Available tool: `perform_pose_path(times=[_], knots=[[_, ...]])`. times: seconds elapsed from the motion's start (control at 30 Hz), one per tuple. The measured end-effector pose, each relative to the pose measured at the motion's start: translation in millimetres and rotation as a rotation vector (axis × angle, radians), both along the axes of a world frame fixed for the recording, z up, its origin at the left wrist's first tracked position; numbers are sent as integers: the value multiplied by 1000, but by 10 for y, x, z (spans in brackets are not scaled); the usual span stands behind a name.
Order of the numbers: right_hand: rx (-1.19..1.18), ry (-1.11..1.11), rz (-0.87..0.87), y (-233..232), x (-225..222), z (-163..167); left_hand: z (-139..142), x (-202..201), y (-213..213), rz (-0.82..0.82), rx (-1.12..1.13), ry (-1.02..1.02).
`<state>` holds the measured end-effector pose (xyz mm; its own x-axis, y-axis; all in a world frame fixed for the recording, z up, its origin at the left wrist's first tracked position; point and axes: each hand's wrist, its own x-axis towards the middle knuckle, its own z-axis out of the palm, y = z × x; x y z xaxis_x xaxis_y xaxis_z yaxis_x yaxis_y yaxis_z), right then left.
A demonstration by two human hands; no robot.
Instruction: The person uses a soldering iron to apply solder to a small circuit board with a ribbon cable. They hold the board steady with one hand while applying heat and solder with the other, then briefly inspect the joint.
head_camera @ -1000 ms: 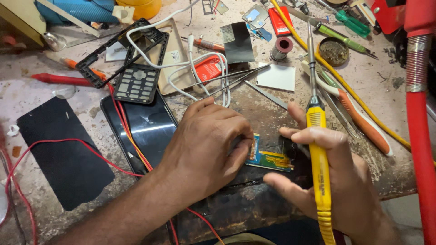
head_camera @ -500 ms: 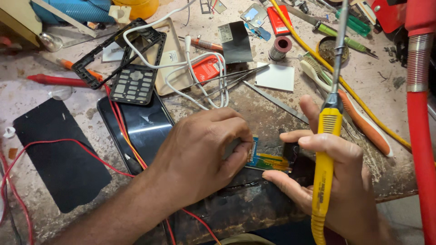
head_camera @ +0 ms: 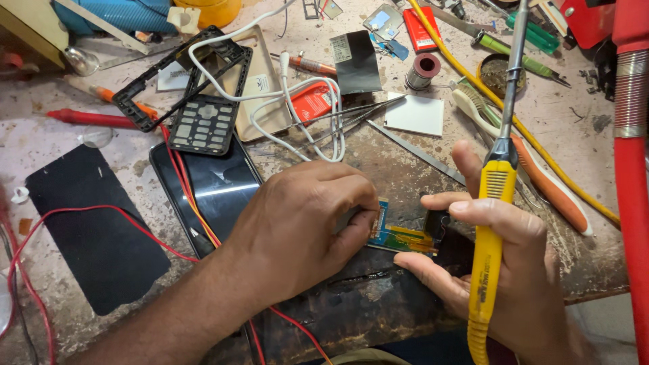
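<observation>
A small green circuit board (head_camera: 399, 236) lies on the worn front edge of the workbench (head_camera: 378, 169), directly between the two hands. The left hand (head_camera: 304, 230) is curled over its left end, fingers bent down and pinching the board's near corner against the bench. The right hand (head_camera: 500, 270) sits at the board's right end, thumb and forefinger closed on a small dark part (head_camera: 436, 223) at that edge, while the same hand grips a yellow-handled soldering iron (head_camera: 490, 216) that stands almost upright, its metal shaft pointing up and away from the board.

Just left of the left hand lies a dark phone screen (head_camera: 209, 189) with red and orange wires (head_camera: 182, 182) running across it. Behind that sits a grey keypad (head_camera: 203, 125), a black phone frame (head_camera: 182, 74) and a looped white cable (head_camera: 304, 101). Tweezers (head_camera: 351, 115) and a white card (head_camera: 416, 113) lie beyond the hands, well apart from the board. A toothbrush with an orange handle (head_camera: 534, 176) lies to the right, near the iron, and a red hose (head_camera: 632, 176) runs down the right side
</observation>
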<state>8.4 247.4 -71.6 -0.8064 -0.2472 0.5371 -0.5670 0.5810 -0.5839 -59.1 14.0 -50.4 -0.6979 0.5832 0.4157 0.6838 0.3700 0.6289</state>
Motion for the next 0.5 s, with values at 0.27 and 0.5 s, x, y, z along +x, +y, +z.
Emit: perform_pose_path(times=[0.27, 0.5], knots=[[-49, 0, 2, -8, 7, -30, 11, -14, -16, -32, 20, 4], [-22, -4, -6, -12, 1, -14, -6, -28, -25, -41, 27, -6]])
